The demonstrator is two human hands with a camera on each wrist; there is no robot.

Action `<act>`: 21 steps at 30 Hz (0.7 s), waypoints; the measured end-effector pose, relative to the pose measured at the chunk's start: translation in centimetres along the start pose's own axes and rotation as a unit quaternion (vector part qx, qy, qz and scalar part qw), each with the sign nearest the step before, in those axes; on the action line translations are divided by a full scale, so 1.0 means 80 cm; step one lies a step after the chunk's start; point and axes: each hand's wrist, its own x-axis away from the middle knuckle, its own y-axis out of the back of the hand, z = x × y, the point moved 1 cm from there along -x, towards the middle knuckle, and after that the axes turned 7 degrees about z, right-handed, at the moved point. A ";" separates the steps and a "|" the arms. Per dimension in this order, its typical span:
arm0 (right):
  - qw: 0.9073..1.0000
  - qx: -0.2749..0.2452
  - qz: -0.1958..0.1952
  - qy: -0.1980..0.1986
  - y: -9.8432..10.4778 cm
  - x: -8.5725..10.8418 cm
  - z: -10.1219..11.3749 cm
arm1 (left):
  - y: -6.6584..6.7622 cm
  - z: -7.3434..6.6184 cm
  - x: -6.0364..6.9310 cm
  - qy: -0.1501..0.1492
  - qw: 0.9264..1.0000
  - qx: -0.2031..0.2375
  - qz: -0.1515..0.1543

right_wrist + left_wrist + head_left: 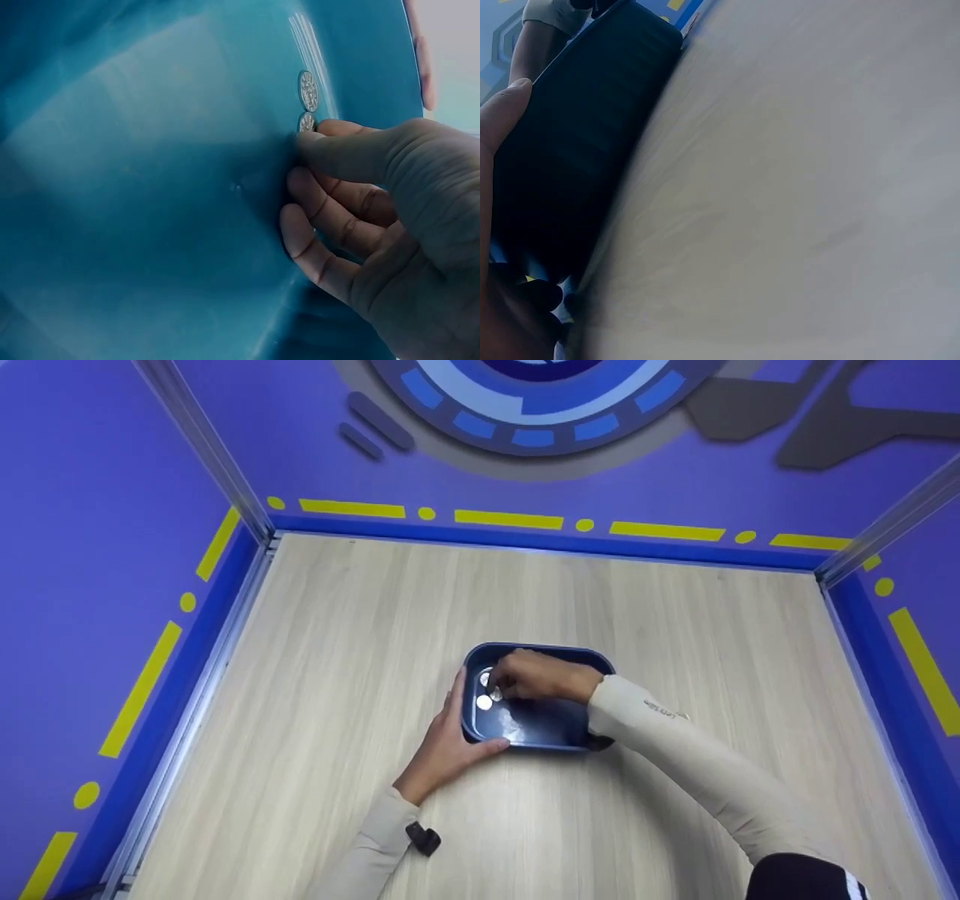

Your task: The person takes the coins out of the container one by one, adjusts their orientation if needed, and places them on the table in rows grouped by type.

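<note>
A dark blue rectangular tub [551,735] with rounded corners stands on the table, and silver coins lie at the left end of its floor. My left hand [445,746] steadies the tub's near left corner, fingers along the left wall and thumb [508,112] against the near wall. Inside the tub, my right hand [534,675] reaches down among the coins with bent fingers. The right wrist view shows one whole coin [308,91] and a second coin [307,121] partly covered at the thumb and index fingertips. A white-looking coin [484,703] lies nearer the near side.
The tub sits on a light wood-grain table [360,645]. Blue panels with yellow marks [508,519] and metal edge rails [195,682] enclose the table's back and sides. A black strap piece [424,838] is at the left sleeve.
</note>
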 end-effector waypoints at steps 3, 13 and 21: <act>1.000 0.011 0.009 -0.003 0.001 0.000 0.002 | 0.001 0.001 0.000 0.002 1.000 -0.002 0.000; 1.000 0.012 0.007 -0.025 0.000 0.011 -0.005 | 0.001 0.001 -0.001 -0.006 1.000 -0.001 -0.003; 0.999 0.006 0.007 -0.037 -0.002 0.017 -0.007 | 0.001 -0.001 0.000 -0.001 1.000 0.001 -0.001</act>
